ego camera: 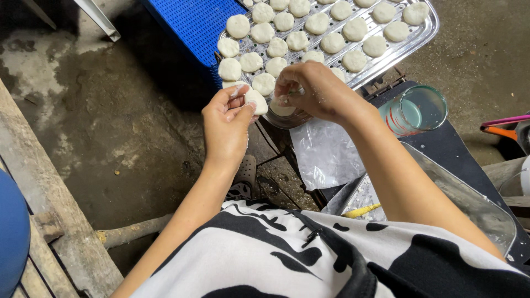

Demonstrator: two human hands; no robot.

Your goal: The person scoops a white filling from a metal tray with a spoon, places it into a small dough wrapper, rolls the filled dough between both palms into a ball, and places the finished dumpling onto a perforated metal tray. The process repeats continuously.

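My left hand (227, 122) holds a flat white dough disc (256, 100) between thumb and fingertips. My right hand (313, 89) hovers over a small round bowl (291, 117), its fingers curled and pinched around something small that I cannot make out. Both hands are dusted with flour. Just beyond them a metal tray (409, 46) carries several round white dough pieces (298, 40) in rows. The tray rests partly on a blue plastic crate (193, 22).
A clear glass with red stripes (415, 110) stands right of the bowl on a dark surface. A crumpled plastic sheet (326, 154) lies below the bowl. A glass dish (475, 204) sits near my right forearm. Stained concrete floor (110, 110) and wooden boards (49, 221) lie to the left.
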